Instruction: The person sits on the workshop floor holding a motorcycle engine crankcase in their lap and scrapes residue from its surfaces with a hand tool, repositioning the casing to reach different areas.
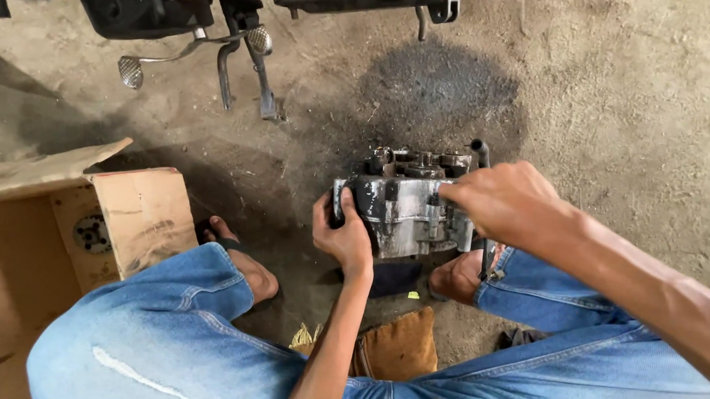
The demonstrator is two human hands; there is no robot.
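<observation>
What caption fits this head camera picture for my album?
Both hands, left and right, grip a greasy engine block above the dirt floor, beside a cardboard box.

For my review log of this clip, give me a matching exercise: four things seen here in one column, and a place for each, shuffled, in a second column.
Things:
1. left hand
2. right hand
3. cardboard box
4. foot pedal

Places:
A. top left, on a bent metal lever
B. gripping the left end of the grimy engine block
C. on the ground beside the left knee, flaps open
D. resting on the block's upper right part

Pairs: 1-B, 2-D, 3-C, 4-A
</observation>
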